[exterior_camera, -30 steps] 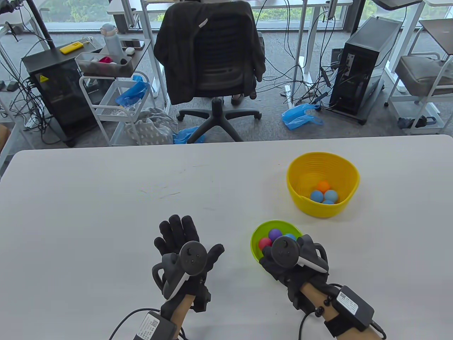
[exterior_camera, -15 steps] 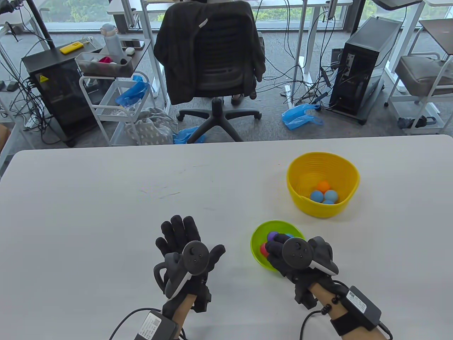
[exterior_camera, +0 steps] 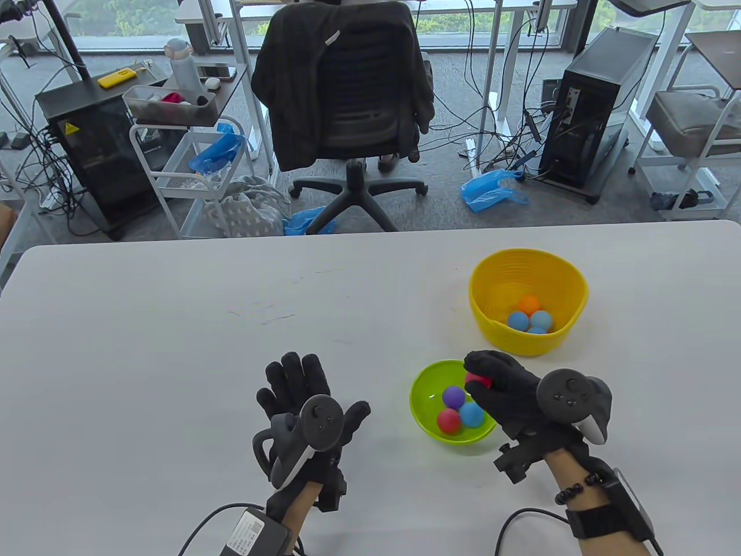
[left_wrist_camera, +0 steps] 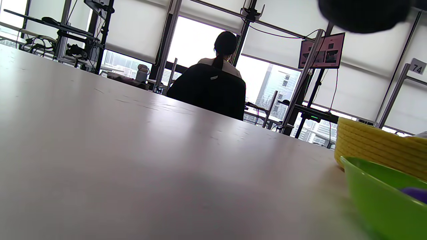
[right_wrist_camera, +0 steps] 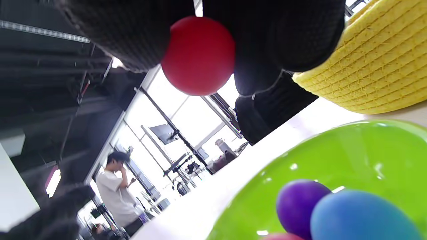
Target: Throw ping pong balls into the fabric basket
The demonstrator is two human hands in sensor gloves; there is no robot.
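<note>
Office clutter lies beyond the work surface: a black swivel chair (exterior_camera: 347, 92) draped with a dark jacket, cables and a computer tower on the floor. On the white table (exterior_camera: 145, 324) the person's right hand (exterior_camera: 509, 394) pinches a red ping pong ball (exterior_camera: 479, 380) between gloved fingertips, raised over the far rim of the shallow glossy green plastic bowl (exterior_camera: 422, 417); the right wrist view confirms the ball clamped between dark fingers (right_wrist_camera: 133, 36). The yellow woven fabric basket (exterior_camera: 570, 289) stands just beyond the bowl and already holds an orange ball (exterior_camera: 529, 304) and blue balls (exterior_camera: 540, 319). A purple ball (exterior_camera: 454, 397), a second red ball (exterior_camera: 449, 421) and a blue ball (exterior_camera: 472, 414) remain in the green bowl. The left hand (exterior_camera: 307, 405) rests flat on the table with fingers spread, holding nothing. Risks noted: the ball is light and lively, so an overpowered toss could strike the balls already in the basket and bounce out, or clip the soft rim and deflect onto the table and roll off. A late release might drop it short, back into the bowl.
</note>
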